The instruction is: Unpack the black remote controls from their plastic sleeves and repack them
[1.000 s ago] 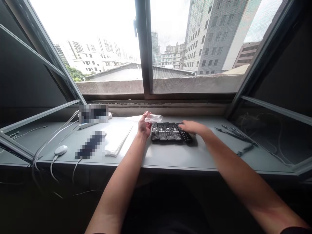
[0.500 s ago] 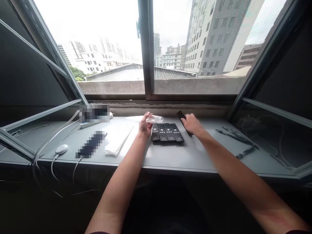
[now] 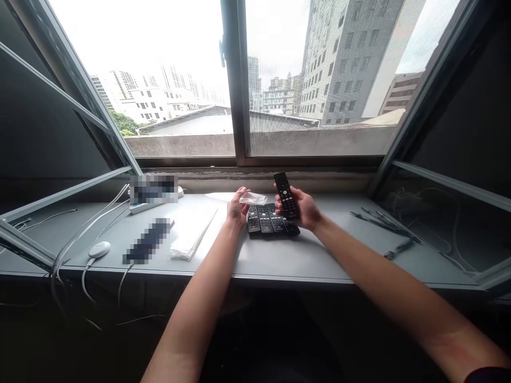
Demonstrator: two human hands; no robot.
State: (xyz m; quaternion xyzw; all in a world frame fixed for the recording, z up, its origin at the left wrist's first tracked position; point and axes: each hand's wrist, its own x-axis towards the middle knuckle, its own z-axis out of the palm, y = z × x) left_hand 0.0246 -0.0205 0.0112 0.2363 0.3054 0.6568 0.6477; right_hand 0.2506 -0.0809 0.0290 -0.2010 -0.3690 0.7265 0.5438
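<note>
My right hand is closed around a black remote control, held up with its button side facing me. Between the fingers of my left hand is a clear plastic bag, pinched near one end and sticking out to the right. Below both hands, several black remotes lie side by side on the grey desk, buttons up. The lifted remote and my right fingers cover part of the rightmost ones.
Left of my arm lies a stack of clear plastic bags. Farther left are a blurred-out dark device, a white round puck on a cable and a white power strip. Dark cables lie at right. A window stands behind.
My right hand has lifted the single remote off the desk, brought it left over the row and turned its buttons towards me. The left hand with the bag has barely moved.
</note>
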